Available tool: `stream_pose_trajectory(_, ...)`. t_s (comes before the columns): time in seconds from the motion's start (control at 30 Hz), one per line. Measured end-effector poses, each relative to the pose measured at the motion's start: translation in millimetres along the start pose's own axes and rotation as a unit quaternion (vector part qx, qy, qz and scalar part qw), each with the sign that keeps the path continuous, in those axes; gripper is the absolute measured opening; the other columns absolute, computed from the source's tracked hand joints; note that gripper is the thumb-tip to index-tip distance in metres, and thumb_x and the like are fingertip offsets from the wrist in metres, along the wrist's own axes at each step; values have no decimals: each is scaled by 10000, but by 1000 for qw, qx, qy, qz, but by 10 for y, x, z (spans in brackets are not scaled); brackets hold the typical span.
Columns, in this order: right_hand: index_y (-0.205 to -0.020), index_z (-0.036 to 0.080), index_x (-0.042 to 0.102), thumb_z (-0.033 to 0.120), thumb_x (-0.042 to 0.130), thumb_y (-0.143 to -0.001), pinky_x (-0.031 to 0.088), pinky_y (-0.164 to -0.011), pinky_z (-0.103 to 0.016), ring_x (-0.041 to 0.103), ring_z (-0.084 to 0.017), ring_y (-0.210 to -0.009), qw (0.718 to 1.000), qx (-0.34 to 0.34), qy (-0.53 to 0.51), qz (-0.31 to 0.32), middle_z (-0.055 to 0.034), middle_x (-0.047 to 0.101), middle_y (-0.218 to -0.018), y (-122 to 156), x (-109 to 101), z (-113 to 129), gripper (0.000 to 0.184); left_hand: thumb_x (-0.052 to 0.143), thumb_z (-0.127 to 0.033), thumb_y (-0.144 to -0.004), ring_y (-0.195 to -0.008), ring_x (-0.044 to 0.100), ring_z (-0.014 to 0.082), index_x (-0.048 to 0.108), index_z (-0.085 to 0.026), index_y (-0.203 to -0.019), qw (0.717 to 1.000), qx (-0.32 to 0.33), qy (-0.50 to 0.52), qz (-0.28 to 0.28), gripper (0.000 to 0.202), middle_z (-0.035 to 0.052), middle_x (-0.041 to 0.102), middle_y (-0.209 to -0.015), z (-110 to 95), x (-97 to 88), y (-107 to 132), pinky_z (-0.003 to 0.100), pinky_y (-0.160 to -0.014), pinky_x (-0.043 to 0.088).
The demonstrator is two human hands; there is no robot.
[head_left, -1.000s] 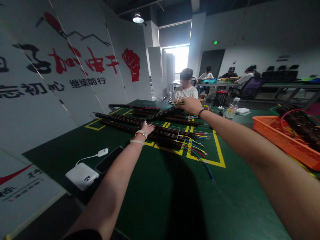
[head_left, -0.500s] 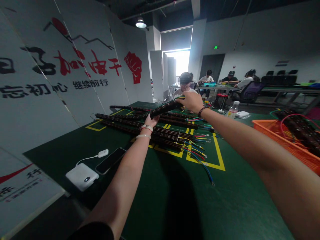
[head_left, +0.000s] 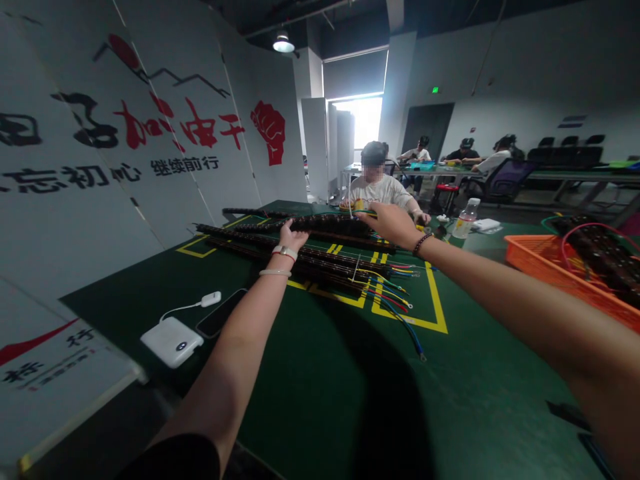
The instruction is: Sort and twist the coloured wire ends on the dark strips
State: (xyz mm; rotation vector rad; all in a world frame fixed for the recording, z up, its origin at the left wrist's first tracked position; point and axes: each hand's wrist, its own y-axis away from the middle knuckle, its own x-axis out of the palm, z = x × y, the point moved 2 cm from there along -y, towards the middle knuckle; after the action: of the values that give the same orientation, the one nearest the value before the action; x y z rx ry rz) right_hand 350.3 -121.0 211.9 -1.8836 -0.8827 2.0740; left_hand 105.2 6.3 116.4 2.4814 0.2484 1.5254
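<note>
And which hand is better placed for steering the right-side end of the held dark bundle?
Probably the right hand: its fingers are at that end of the dark bundle, while the left hand is farther left, palm open.

Dim o/all, glare fr. bkgd window point(head_left: 367, 127)

One bundle point(head_left: 333, 221) spans two hands, left hand point(head_left: 294, 237) and right hand point(head_left: 393, 223). Two bands point(head_left: 275, 273) circle the left wrist, one the right. Nearer than the grip, leftward: one power bank point(head_left: 167, 339), one plug point(head_left: 211, 299), one phone point(head_left: 215, 320). Right of it: one bottle point(head_left: 465, 220) and, farther out, one basket point(head_left: 545, 267). Beyond: one person point(head_left: 383, 189), with at least three others point(head_left: 493, 161) farther back. Other bundles point(head_left: 325, 265) below the grip overlap too closely to count.
</note>
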Motion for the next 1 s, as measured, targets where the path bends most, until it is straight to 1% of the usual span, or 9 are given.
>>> stream_pose_trajectory(0.1,-918,160,568,508,285,-940,280,-552,-272,572,-212,-680,1000,10,-12,17,-104,645,-775,242,73,88,449,504,-189,-797,-861,636,210,563,-152,-960,999,0,-3,33,177,85,649,-834,-51,-23,122,339,-758,535)
stream_pose_trajectory(0.2,-938,174,537,481,296,-947,266,-539,-262,585,-213,-676,999,30,-31,18,-90,649,-776,444,132,178,390,514,-175,-777,-839,630,190,558,-158,-945,998,19,2,67,174,62,646,-791,-84,-48,268,312,-772,524)
stream_pose_trajectory(0.37,-920,193,523,446,321,-949,273,-546,-251,589,-210,-675,993,52,-102,-15,-67,645,-751,670,162,259,325,529,-190,-768,-866,614,179,552,-144,-942,991,46,14,125,181,59,643,-790,-151,-48,535,298,-817,499)
stream_pose_trajectory(0.43,-897,194,517,451,325,-944,280,-547,-246,581,-207,-666,989,48,-139,-33,-59,631,-732,738,130,271,324,527,-193,-769,-882,611,185,555,-140,-931,986,54,12,156,173,64,644,-799,-183,-24,646,312,-836,491)
stream_pose_trajectory(0.57,-878,193,506,463,336,-930,291,-546,-239,540,-186,-618,977,44,-194,-73,-42,595,-693,875,-14,276,323,514,-194,-778,-928,605,196,564,-133,-905,966,64,-2,251,149,74,649,-827,-227,59,902,337,-879,471)
stream_pose_trajectory(0.63,-868,196,505,474,336,-925,295,-540,-238,514,-173,-586,972,45,-214,-88,-28,570,-657,945,-96,269,330,514,-202,-787,-959,600,199,568,-134,-902,960,66,-9,272,144,74,651,-853,-233,93,1042,340,-896,463)
stream_pose_trajectory(0.73,-844,205,504,493,336,-917,302,-533,-241,491,-160,-560,966,57,-232,-100,-17,548,-634,1059,-177,244,342,510,-208,-799,-1031,581,222,572,-136,-950,961,73,-25,264,178,80,649,-901,-221,100,1245,367,-913,457)
stream_pose_trajectory(0.83,-820,218,495,503,340,-909,303,-519,-244,477,-156,-539,965,73,-235,-87,-10,532,-617,1201,-172,215,336,499,-198,-802,-1048,576,226,573,-152,-927,968,63,-39,241,152,72,648,-911,-177,15,1418,380,-915,459)
stream_pose_trajectory(1.0,-844,232,487,477,348,-904,338,-535,-254,520,-174,-575,966,73,-247,-4,-27,573,-668,1512,34,241,288,491,-215,-802,-968,602,191,543,-199,-787,981,19,-60,185,57,31,648,-880,-81,-363,1621,385,-912,458)
